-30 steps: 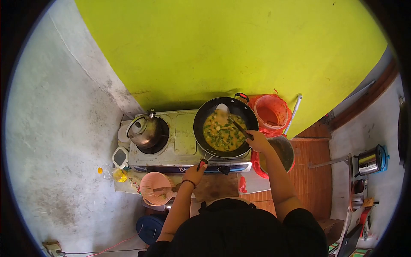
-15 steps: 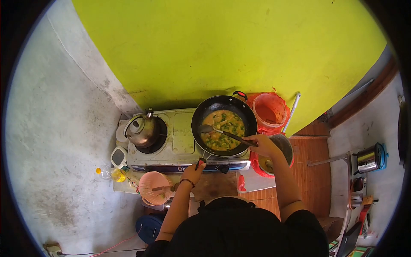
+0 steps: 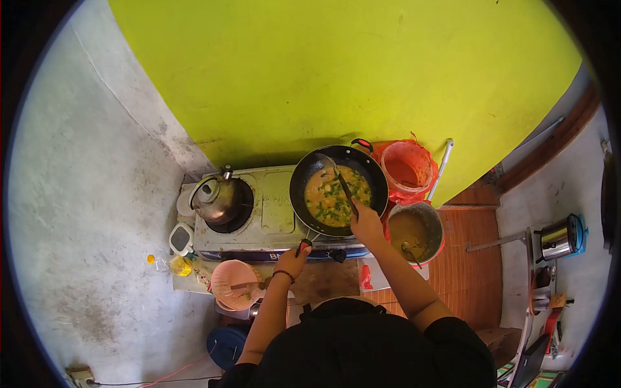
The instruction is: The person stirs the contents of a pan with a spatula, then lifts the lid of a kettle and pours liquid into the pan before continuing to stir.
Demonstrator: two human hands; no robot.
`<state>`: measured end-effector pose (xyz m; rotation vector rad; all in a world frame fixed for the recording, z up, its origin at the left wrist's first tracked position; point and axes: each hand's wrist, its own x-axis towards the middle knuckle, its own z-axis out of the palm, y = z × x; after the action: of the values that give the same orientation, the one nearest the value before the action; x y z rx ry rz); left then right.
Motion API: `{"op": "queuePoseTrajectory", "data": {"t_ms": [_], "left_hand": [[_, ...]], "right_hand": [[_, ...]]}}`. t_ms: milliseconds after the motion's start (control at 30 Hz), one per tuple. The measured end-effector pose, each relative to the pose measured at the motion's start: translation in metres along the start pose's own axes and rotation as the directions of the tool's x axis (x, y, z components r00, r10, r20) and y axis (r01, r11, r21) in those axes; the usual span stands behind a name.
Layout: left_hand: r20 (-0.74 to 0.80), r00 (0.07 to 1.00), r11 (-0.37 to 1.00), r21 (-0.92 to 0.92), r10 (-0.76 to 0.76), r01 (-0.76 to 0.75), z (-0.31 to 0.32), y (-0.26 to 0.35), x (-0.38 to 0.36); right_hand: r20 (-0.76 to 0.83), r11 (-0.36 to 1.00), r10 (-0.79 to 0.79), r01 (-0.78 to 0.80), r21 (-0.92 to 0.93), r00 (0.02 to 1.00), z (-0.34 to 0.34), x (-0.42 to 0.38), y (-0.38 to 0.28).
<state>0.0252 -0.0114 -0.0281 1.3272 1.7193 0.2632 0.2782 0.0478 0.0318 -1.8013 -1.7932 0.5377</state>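
Observation:
A black wok (image 3: 375,169) sits on the right burner of the gas stove (image 3: 277,200), holding an orange-yellow broth with chopped greens (image 3: 336,197). My left hand (image 3: 292,262), wearing a bracelet, is closed around the wok's black and red handle at the near side. In my right hand (image 3: 367,224) is the black handle of a spatula (image 3: 343,185). Its head rests in the broth toward the upper left of the wok. Just right of the wok stands a pot (image 3: 432,223) of brownish liquid with a spoon (image 3: 409,251) in it.
A metal kettle (image 3: 217,199) stands on the left burner. Behind the pot is a red bucket (image 3: 407,167). A pink basket (image 3: 234,284) with a knife across it sits front left, near an oil bottle (image 3: 180,266). A green wall (image 3: 336,71) rises behind the stove.
My right hand has moved left and slightly nearer me, uncovering more of the pot. The spatula's head has shifted up toward the far side of the wok. My left hand stays put.

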Motion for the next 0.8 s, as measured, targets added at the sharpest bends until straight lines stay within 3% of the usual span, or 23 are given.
{"op": "queuePoseTrajectory", "data": {"t_ms": [133,233,467,800], "left_hand": [[0.030,0.999,1.000,0.014,-0.027,0.026,-0.005,0.010,-0.008],[0.023,1.000,0.999,0.029,-0.015,0.014,-0.007,0.013,-0.010],[0.048,0.999,1.000,0.007,-0.012,0.011,-0.007,0.011,-0.009],[-0.073,0.994,0.996,-0.014,0.083,-0.084,0.007,-0.010,0.006]], "right_hand": [[0.070,0.996,0.042,-0.036,-0.079,0.997,0.000,-0.012,-0.020],[0.028,0.995,-0.060,0.062,-0.074,0.998,0.011,-0.025,-0.016],[0.171,0.984,-0.075,0.100,-0.147,0.982,0.002,-0.055,-0.015],[0.224,0.962,-0.217,0.247,-0.113,0.950,-0.054,-0.089,0.007]]}}
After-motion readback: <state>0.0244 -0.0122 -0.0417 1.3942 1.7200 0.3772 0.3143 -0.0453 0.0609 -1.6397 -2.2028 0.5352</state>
